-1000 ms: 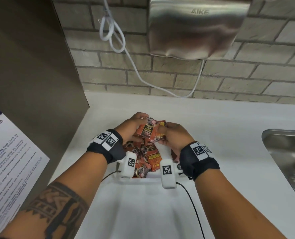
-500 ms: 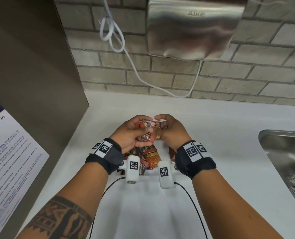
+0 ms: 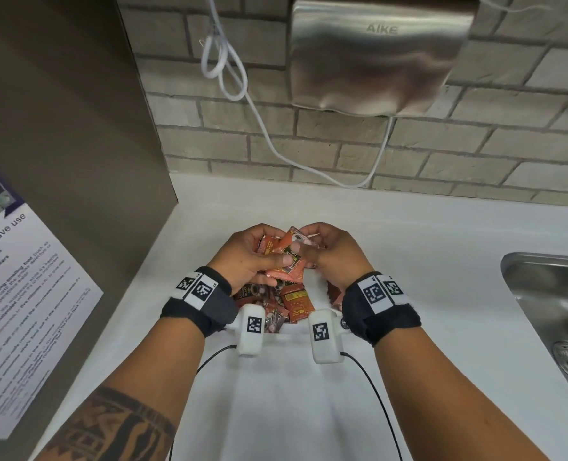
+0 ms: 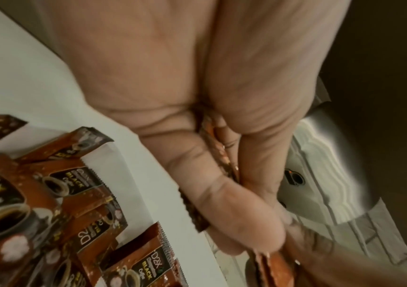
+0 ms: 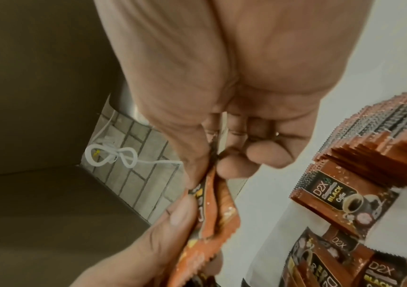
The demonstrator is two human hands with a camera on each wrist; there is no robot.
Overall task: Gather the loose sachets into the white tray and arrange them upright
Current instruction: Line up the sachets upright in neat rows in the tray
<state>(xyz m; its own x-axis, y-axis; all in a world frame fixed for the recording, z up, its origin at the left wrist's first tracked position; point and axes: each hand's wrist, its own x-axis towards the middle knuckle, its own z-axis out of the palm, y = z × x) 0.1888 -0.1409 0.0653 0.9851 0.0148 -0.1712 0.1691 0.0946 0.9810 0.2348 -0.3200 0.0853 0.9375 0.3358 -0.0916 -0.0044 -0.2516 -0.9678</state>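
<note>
Both hands hold one bundle of orange-brown coffee sachets (image 3: 291,261) just above the white tray (image 3: 286,337). My left hand (image 3: 269,257) curls round the bundle from the left, thumb on top. From the right, my right hand (image 3: 312,247) pinches its upper edge. Below them, loose sachets (image 3: 295,304) lie jumbled in the tray. The left wrist view shows the left hand (image 4: 241,194) clamped on sachets, with loose sachets (image 4: 79,209) below. In the right wrist view, the right hand (image 5: 217,163) pinches the bundle (image 5: 212,213) beside a row of upright sachets (image 5: 382,147).
The tray sits on a white counter (image 3: 425,261). A steel sink (image 3: 555,311) is at the right. On the brick wall hang a steel hand dryer (image 3: 379,54) and a white cable (image 3: 229,78). A brown panel (image 3: 59,128) with a printed notice (image 3: 16,294) closes the left side.
The hands have drawn closer together around the bundle and shifted slightly away from me. The bundle now stands more on edge between them.
</note>
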